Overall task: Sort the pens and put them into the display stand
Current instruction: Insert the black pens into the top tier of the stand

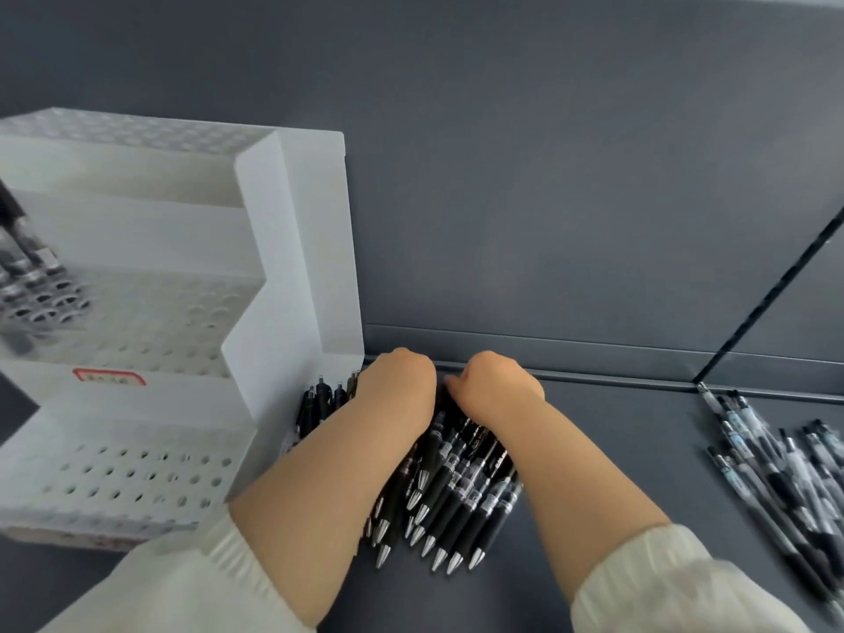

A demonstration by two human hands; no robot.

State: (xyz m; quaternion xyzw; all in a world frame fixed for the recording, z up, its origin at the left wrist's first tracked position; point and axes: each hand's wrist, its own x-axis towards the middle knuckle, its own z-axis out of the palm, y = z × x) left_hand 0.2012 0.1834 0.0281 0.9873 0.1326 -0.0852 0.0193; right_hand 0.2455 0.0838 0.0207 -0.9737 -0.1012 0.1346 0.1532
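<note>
Two bare hands sit on one heap of black retractable pens point(456, 486), which lies on the dark grey shelf point(593, 450) just right of the white display stand point(292, 249). The pens lie roughly side by side, with their silver tips pointing towards the person and their clicker ends pointing away. A few of them show on the stand's side of the left forearm, close against the stand's right wall.

The left hand point(402, 381) is the one nearer the stand, knuckles up and bent down over the far end of the heap. The right hand point(500, 386) sits just beside it, farther from the stand, in the same pose, with its thumb point(452, 382) lying against the pens. The fingers of both hands are hidden behind the backs of the hands, so I cannot tell whether they grip the pens or only press on them. Cream sleeves point(192, 582) are pushed up both forearms.

The stand is stepped in tiers, each tier drilled with round holes. A red-bordered label point(109, 376) is stuck on a front lip. Dark pens point(32, 267) stand in holes at the stand's far left edge, though they are blurred. Well to the right of the stand, past both arms, lies a second loose heap of clear-barrelled pens point(776, 459).
</note>
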